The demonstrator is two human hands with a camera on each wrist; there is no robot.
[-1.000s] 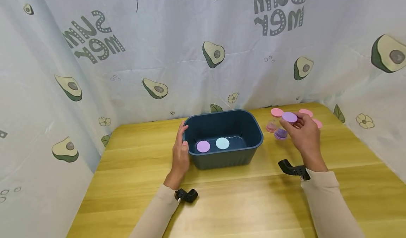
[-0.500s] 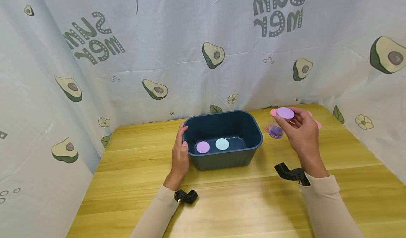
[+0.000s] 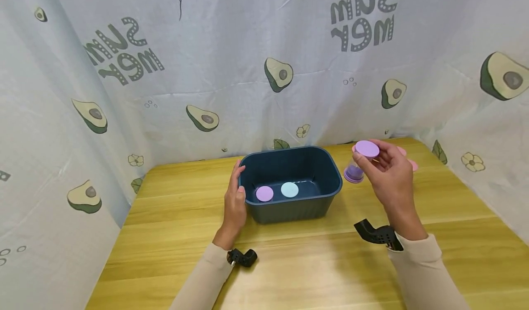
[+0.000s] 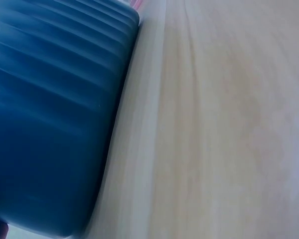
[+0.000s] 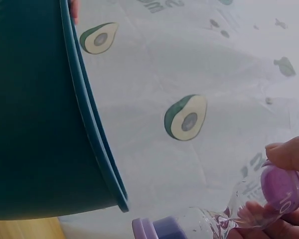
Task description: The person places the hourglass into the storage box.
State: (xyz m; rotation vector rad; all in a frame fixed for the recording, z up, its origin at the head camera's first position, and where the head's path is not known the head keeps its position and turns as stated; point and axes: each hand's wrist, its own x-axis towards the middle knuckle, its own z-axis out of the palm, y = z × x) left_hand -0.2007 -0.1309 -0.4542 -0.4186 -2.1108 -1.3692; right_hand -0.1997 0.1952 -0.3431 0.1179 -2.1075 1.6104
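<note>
In the head view my right hand [image 3: 392, 177] pinches the upper cap of a purple sand timer [image 3: 354, 171] and holds it to the right of a dark blue bin [image 3: 289, 211]. The right wrist view shows the timer's clear, narrow-waisted body [image 5: 189, 224], with purple sand in its far end. My left hand [image 3: 235, 204] rests against the bin's left end, fingers fairly straight. Inside the bin are a purple round top [image 3: 264, 193] and a pale blue round top [image 3: 289, 189]. The left wrist view shows mostly the bin's ribbed outer wall [image 4: 50, 99].
Pink round tops [image 3: 413, 165] show behind my right hand, partly hidden by it. The wooden table [image 3: 173, 227] meets a white curtain [image 3: 231, 39] printed with avocados at its back edge.
My right hand has moved a little left with the purple sand timer, toward the bin. It now covers most of a pink timer behind it. The left hand and bin stay put.
</note>
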